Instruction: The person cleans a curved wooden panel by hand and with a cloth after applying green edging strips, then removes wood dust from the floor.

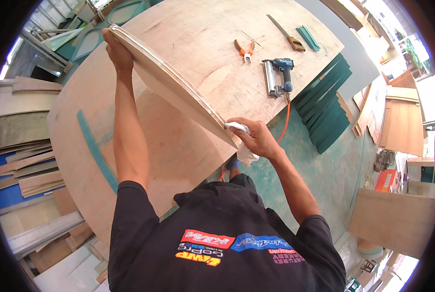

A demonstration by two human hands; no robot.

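A long wooden board (176, 90) with a curved edge stands tilted on its side above the plywood table (198, 41). My left hand (117, 52) grips its far left end, fingers closed around the corner. Along the upward edge runs a white, glue-like line. At the near right end, my right hand (257, 138) pinches a crumpled white plastic bag (239, 127), its tip touching that edge. The rest of the bag hangs below my fingers.
On the table lie pliers (246, 54), a nail gun (285, 75) with an orange hose (288, 117), a handsaw (296, 45), short green strips (308, 38) and a teal strip (93, 146). Dark green slats (324, 109) are stacked beyond the right edge. Wood sheets (30, 168) fill the left.
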